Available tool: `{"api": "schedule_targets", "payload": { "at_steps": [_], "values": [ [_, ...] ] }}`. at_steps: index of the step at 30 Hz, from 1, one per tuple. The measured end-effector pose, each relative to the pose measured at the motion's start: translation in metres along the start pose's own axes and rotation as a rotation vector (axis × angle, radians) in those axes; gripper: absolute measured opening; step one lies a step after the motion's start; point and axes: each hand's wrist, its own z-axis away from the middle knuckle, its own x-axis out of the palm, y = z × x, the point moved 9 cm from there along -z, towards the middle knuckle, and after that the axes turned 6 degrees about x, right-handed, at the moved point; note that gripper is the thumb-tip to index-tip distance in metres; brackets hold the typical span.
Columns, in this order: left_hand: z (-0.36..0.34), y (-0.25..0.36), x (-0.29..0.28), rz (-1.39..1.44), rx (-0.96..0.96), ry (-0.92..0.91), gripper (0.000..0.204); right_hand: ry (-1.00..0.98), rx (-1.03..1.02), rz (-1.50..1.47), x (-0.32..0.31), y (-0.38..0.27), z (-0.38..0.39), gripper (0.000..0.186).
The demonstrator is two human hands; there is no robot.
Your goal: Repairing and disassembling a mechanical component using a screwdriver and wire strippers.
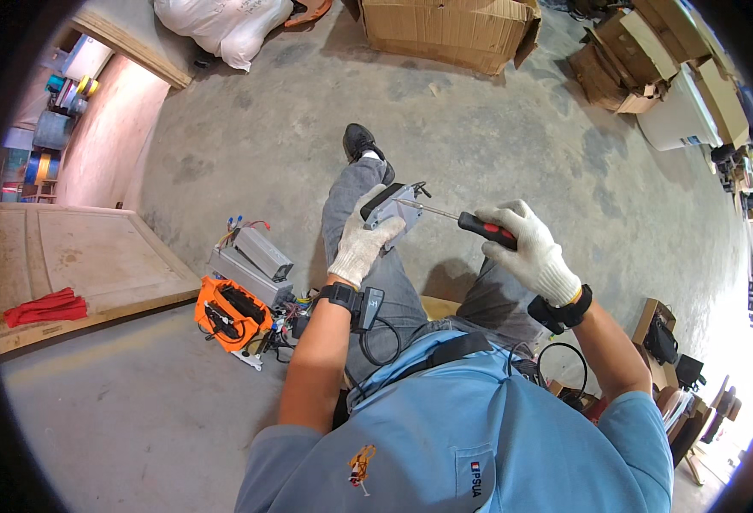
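Observation:
My left hand (365,242), in a white knit glove, grips a small grey metal-cased unit (410,211) over my left leg. One side of the unit is black, and a short dark lead sticks out at its far end. My right hand (530,250), gloved the same way, is closed round the black and red handle of a screwdriver (479,227). The screwdriver lies nearly level, its shaft pointing left. Its tip meets the top face of the unit, close to my left fingers; whether it sits in a screw is too small to tell.
Left of my leg lie silver metal boxes (256,256) with coloured wires and an orange tool bag (233,312). A red cloth (46,308) rests on a wooden panel (94,256). Cardboard boxes (445,34) and a white bucket (680,111) stand on the concrete floor farther off.

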Motion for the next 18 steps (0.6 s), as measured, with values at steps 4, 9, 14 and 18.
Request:
{"api": "schedule_targets", "payload": {
  "at_steps": [4,9,14,18],
  "values": [
    [0.0006,0.0023,0.0001,0.007,0.021,0.005,0.075,0.010,-0.011,0.001,0.0011,-0.0021,0.0011,0.047],
    [0.0017,0.0017,0.0015,0.002,-0.025,0.004,0.077,0.024,0.000,0.003,0.0018,-0.0018,0.0029,0.047],
    [-0.0022,-0.0016,-0.0014,-0.091,0.028,-0.004,0.077,0.065,-0.043,0.074,0.0000,-0.0053,0.0045,0.046],
    [-0.0015,-0.0004,0.0050,-0.047,0.005,0.012,0.076,0.035,0.033,0.009,-0.0017,-0.0008,0.0050,0.044]
  ]
}}
